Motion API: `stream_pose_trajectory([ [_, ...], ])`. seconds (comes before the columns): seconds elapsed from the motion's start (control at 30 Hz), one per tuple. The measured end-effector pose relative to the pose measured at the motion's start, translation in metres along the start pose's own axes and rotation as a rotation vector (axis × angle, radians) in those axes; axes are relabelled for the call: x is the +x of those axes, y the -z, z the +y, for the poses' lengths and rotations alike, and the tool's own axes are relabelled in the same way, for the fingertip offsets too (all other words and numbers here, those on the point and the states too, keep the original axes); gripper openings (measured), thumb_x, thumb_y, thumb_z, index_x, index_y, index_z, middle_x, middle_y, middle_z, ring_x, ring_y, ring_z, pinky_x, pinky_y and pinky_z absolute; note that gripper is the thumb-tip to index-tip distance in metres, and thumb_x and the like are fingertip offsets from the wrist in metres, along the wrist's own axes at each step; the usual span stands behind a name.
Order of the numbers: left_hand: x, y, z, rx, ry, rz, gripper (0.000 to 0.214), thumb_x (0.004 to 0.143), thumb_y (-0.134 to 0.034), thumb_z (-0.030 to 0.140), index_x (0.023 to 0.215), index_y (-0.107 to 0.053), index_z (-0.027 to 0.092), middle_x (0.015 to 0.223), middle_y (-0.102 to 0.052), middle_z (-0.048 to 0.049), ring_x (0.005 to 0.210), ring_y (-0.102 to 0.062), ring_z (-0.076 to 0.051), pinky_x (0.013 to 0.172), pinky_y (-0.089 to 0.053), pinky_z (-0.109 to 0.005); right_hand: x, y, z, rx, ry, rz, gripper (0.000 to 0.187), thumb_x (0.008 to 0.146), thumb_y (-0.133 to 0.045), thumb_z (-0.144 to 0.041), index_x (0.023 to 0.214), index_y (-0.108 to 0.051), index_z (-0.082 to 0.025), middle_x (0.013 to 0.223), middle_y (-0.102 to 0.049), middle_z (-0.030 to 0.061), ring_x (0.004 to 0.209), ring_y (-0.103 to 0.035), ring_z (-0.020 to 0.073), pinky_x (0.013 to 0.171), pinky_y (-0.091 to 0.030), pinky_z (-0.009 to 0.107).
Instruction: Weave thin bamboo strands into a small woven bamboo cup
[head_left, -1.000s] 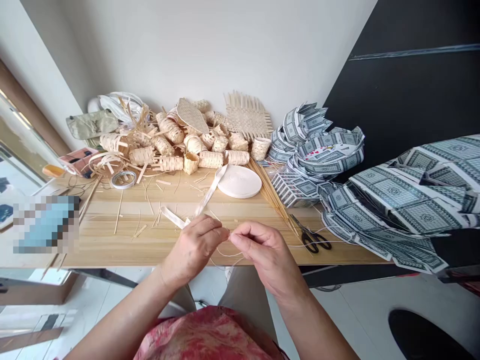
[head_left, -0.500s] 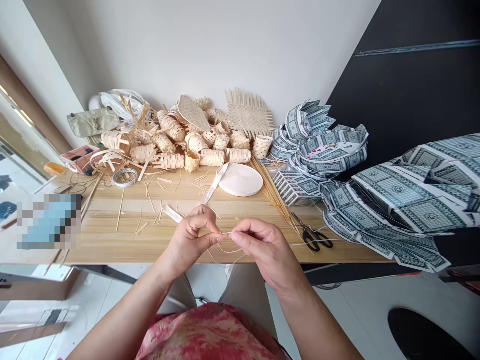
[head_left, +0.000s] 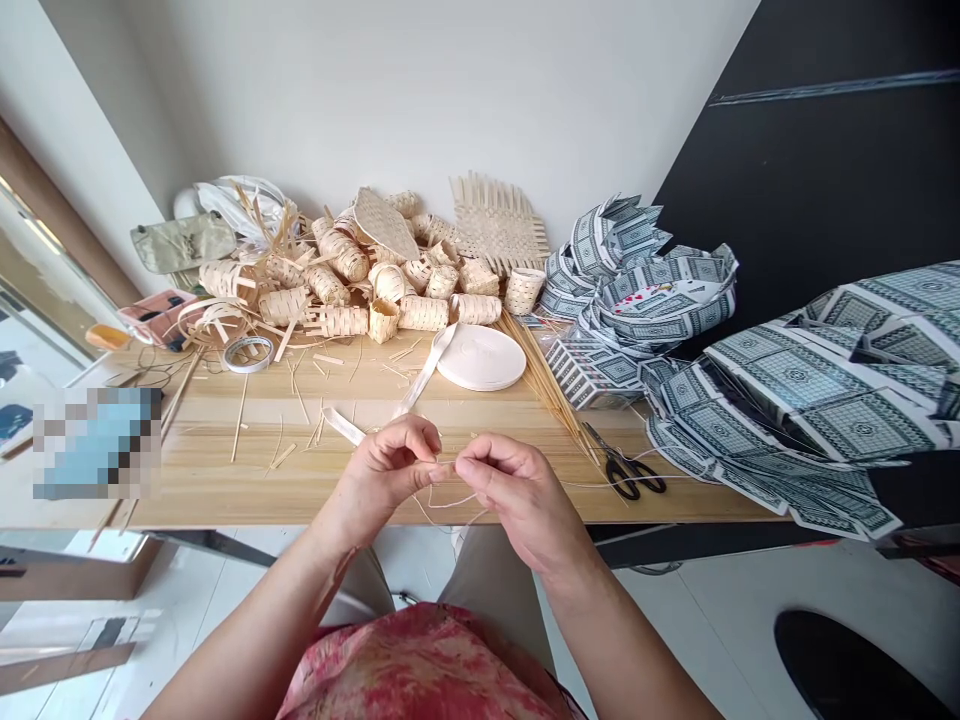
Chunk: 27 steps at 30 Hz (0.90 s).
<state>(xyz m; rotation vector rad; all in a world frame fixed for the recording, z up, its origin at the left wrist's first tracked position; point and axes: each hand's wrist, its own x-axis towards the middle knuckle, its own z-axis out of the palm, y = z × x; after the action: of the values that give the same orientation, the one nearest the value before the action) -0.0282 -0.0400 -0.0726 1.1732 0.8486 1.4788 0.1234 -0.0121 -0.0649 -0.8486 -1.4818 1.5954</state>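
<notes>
The left hand (head_left: 382, 478) and right hand (head_left: 525, 495) pinch a thin pale strand (head_left: 442, 466).
A flat white ribbon (head_left: 427, 371) runs toward 12 o'clock, below woven bamboo baskets (head_left: 422, 314).

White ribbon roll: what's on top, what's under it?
The loose strip leaves the left edge of the white ribbon roll; the underside is covered, lying on the light wooden table.

Head-worn camera, facing forward and down, close over wooden table (head_left: 225, 480).

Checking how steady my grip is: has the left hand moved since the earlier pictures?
Yes, slightly: the left hand sits farther from the wooden table's front edge, shifted up the view toward the white ribbon roll.
</notes>
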Motion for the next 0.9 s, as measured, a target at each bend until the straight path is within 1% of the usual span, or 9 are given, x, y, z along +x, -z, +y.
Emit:
stream_pose_trajectory([
  [0.13,-0.001,-0.001,0.000,-0.066,0.052,0.028,0.023,0.062,-0.077,0.019,0.057,-0.055,0.014,0.076,-0.055,-0.0005,0.073,-0.051,-0.010,0.069,-0.041,-0.022,0.000,-0.001,0.002,0.040,-0.036,-0.010,0.027,0.072,-0.062,-0.035,0.057,-0.049,-0.017,0.052,-0.028,-0.0062,0.049,-0.020,0.0075,0.047,-0.016,0.024],
  [0.3,-0.004,-0.001,-0.002,-0.126,0.087,0.026,0.022,0.064,-0.076,0.017,0.060,-0.054,0.014,0.077,-0.059,0.0003,0.073,-0.053,-0.009,0.071,-0.042,-0.022,0.001,-0.005,0.006,0.078,-0.084,-0.020,0.023,0.070,-0.062,-0.035,0.059,-0.051,-0.017,0.049,-0.029,-0.0070,0.047,-0.020,0.0067,0.046,-0.014,0.024],
  [0.4,-0.006,-0.001,-0.001,-0.124,0.089,0.034,0.023,0.065,-0.075,0.017,0.061,-0.053,0.015,0.072,-0.058,0.0011,0.068,-0.052,-0.008,0.067,-0.042,-0.020,0.001,-0.007,0.006,0.111,-0.121,-0.028,0.022,0.068,-0.063,-0.033,0.058,-0.051,-0.017,0.049,-0.030,-0.0072,0.046,-0.020,0.0062,0.045,-0.013,0.024],
  [0.5,-0.007,0.002,-0.001,-0.076,0.074,0.057,0.024,0.065,-0.076,0.017,0.060,-0.052,0.015,0.067,-0.056,0.0021,0.064,-0.050,-0.008,0.063,-0.041,-0.019,0.000,-0.008,0.005,0.129,-0.141,-0.055,0.023,0.068,-0.063,-0.031,0.057,-0.050,-0.016,0.050,-0.031,-0.0072,0.046,-0.019,0.0057,0.044,-0.013,0.024],
  [0.63,-0.006,0.007,-0.001,0.087,0.006,0.075,0.027,0.064,-0.076,0.019,0.059,-0.050,0.015,0.064,-0.055,0.0019,0.061,-0.049,-0.009,0.058,-0.040,-0.019,-0.002,-0.007,0.005,0.126,-0.131,-0.071,0.021,0.068,-0.061,-0.030,0.056,-0.049,-0.016,0.049,-0.030,-0.0075,0.046,-0.018,0.0056,0.044,-0.012,0.024],
  [0.7,-0.006,0.010,-0.002,0.216,-0.052,0.085,0.020,0.065,-0.075,0.018,0.065,-0.054,0.017,0.062,-0.055,0.0027,0.058,-0.049,-0.009,0.057,-0.040,-0.019,-0.002,-0.006,0.004,0.101,-0.115,-0.064,0.021,0.068,-0.061,-0.029,0.057,-0.050,-0.016,0.049,-0.031,-0.0071,0.046,-0.019,0.0057,0.044,-0.013,0.024],
  [0.77,-0.007,0.013,-0.002,0.397,-0.135,0.062,0.013,0.069,-0.070,0.015,0.078,-0.063,0.019,0.061,-0.055,0.0030,0.057,-0.051,-0.009,0.057,-0.040,-0.019,-0.002,-0.004,0.004,0.073,-0.096,-0.058,0.020,0.069,-0.061,-0.029,0.057,-0.051,-0.016,0.050,-0.033,-0.0066,0.047,-0.020,0.0058,0.044,-0.013,0.024],
  [0.83,-0.007,0.015,-0.002,0.587,-0.254,0.012,0.016,0.075,-0.063,0.014,0.087,-0.069,0.022,0.061,-0.054,0.0022,0.056,-0.051,-0.009,0.055,-0.039,-0.019,-0.002,-0.002,0.002,0.054,-0.082,-0.056,0.020,0.069,-0.061,-0.030,0.057,-0.051,-0.016,0.051,-0.034,-0.0062,0.047,-0.020,0.0058,0.044,-0.013,0.024],
  [0.9,-0.008,0.018,-0.003,0.724,-0.354,0.006,0.018,0.079,-0.057,0.014,0.085,-0.071,0.023,0.060,-0.052,0.0013,0.055,-0.050,-0.009,0.052,-0.038,-0.018,-0.002,0.001,0.000,0.051,-0.071,-0.048,0.021,0.069,-0.061,-0.030,0.057,-0.051,-0.016,0.051,-0.034,-0.0060,0.047,-0.020,0.0057,0.044,-0.013,0.023],
])
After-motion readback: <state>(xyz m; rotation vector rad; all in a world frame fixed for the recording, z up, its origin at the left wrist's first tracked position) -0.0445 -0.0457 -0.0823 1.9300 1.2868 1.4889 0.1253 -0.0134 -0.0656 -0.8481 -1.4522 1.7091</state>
